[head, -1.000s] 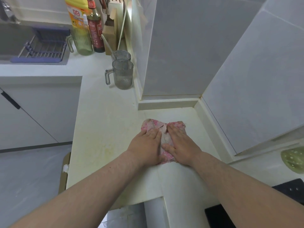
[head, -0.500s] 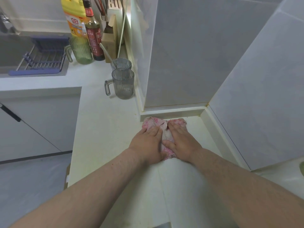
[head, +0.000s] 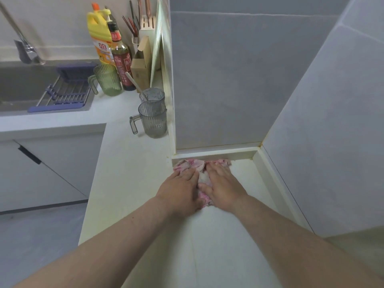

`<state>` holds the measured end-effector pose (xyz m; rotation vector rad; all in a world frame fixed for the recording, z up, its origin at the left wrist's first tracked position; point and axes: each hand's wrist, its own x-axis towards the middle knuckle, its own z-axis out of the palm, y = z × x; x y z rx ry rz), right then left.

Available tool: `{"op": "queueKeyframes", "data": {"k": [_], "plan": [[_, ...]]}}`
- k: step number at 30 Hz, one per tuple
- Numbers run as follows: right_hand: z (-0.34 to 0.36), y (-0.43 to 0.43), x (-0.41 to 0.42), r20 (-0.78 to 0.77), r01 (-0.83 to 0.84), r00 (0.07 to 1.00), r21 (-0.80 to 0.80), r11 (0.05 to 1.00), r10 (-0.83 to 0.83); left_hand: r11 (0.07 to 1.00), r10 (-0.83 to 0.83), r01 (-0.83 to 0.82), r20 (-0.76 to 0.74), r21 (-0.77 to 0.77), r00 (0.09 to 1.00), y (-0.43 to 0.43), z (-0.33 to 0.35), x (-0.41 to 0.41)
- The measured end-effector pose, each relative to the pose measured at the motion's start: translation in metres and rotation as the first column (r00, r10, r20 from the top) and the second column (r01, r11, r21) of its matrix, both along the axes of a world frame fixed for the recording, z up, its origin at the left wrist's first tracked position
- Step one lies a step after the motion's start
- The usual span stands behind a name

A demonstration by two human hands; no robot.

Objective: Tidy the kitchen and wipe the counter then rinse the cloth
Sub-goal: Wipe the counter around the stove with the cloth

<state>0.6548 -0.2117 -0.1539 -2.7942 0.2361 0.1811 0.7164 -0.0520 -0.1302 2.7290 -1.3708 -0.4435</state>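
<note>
The crumpled pink patterned cloth [head: 199, 166] now touches the back ledge, pushed farther than before; left hand [head: 180, 190] and right hand [head: 221, 185] press flat, fingers together, on it.

counter [head: 128, 183]: white, L-shaped | on it: my pink cloth [head: 200, 166] against the back ledge | two grey ribbed mugs [head: 153, 119] near the wall | green mug [head: 108, 80], dark sauce bottle [head: 121, 59], yellow detergent bottle [head: 99, 38] beside the sink [head: 22, 86]
</note>
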Motion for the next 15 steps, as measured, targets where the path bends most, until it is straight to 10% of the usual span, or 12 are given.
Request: {"op": "queueKeyframes", "data": {"k": [15], "plan": [[0.011,0.048,-0.058,-0.14,-0.051,0.988,0.047,0.998,0.057,0.988,-0.151,0.151,-0.013,0.018,0.988,0.059,0.011,-0.042]]}}
